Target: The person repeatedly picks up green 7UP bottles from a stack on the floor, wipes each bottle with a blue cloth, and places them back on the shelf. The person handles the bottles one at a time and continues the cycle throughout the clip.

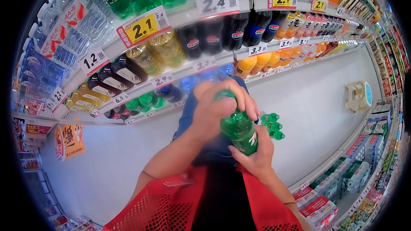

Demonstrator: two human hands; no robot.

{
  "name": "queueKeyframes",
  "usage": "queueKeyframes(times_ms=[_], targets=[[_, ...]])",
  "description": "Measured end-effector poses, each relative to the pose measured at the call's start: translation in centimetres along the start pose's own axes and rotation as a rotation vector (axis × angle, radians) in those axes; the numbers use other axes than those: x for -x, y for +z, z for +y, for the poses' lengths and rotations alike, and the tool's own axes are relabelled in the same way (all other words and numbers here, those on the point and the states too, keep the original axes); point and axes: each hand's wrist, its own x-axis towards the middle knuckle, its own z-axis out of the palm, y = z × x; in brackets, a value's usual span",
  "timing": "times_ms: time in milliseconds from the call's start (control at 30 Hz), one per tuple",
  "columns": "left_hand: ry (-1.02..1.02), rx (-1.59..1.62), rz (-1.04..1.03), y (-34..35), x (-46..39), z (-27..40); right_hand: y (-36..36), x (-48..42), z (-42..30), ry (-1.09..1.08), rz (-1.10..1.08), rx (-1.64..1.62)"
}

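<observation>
A green plastic soda bottle [239, 128] is tilted in front of my body, its label partly showing. My right hand [258, 154] grips its lower part, thumb on the near side. Around the bottle's cap and neck curl the fingers of my left hand [215, 109], which is slightly blurred. Part of the green cap [224, 94] shows between that hand's thumb and fingers. On the floor just beyond my right hand stand several more green-capped bottles [274, 125].
A drinks shelf [179, 16] with price tags and rows of bottles curves across the front and left. A cream plastic stool [358, 96] stands on the pale floor [308, 102]. Shrink-wrapped drink packs [334, 178] line the right. An orange sign [71, 139] is at left.
</observation>
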Motion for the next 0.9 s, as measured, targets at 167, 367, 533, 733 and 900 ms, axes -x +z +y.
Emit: queueKeyframes(times_ms=[167,367,533,733,900], targets=[[-0.003,0.003,-0.078,0.4,-0.2,0.5,0.4,-0.2,-0.2,-0.005,0.058,-0.050],[0.012,0.042,-0.116,-0.5,-0.4,0.5,0.4,0.2,0.2,-0.025,-0.023,0.019],[-0.111,0.014,-0.048,-0.6,-0.2,0.7,0.4,0.6,1.5,0.178,-0.200,-0.315],[-0.351,0.029,-0.037,0.4,0.5,-0.4,0.6,0.8,3.1,0.516,-0.629,-1.358],[-0.327,-0.085,-0.045,0.4,1.4,-0.8,2.5,1.0,4.7,0.408,-0.786,-1.893]])
